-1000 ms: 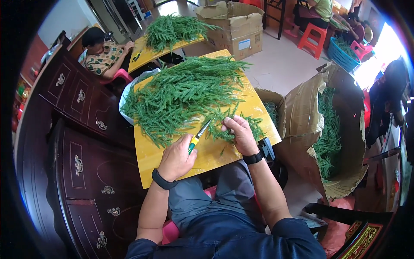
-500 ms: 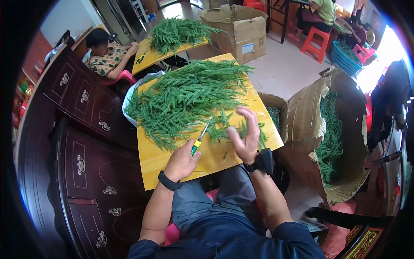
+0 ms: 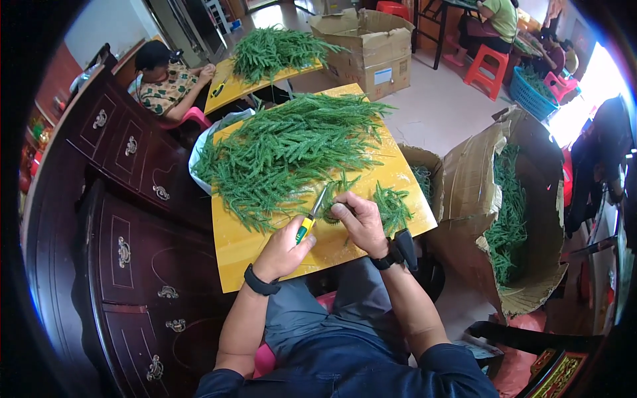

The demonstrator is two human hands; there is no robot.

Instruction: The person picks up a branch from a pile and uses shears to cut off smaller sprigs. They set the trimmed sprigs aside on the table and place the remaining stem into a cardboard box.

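Note:
My left hand (image 3: 286, 249) is closed round the yellow and green handle of a pointed metal tool (image 3: 306, 227). Its tip slants up and away, beside a small green sprig (image 3: 340, 186). That sprig is pinched between the thumb and fingers of my right hand (image 3: 362, 223), low over the yellow board (image 3: 292, 264). Just right of this hand lies a small group of loose sprigs (image 3: 393, 209). A large heap of feathery green artificial-looking sprigs (image 3: 292, 142) covers the far part of the board.
A torn cardboard box (image 3: 468, 186) with green sprigs stands at my right, a dark wooden cabinet (image 3: 126, 219) at my left. Ahead, a co-worker (image 3: 169, 83) sits by another yellow board (image 3: 229, 99) with a green heap. An open carton (image 3: 371, 56) stands beyond.
My right hand has come down and left from above the loose sprigs, its fingers closing on a small sprig next to the tool. My left hand has barely moved.

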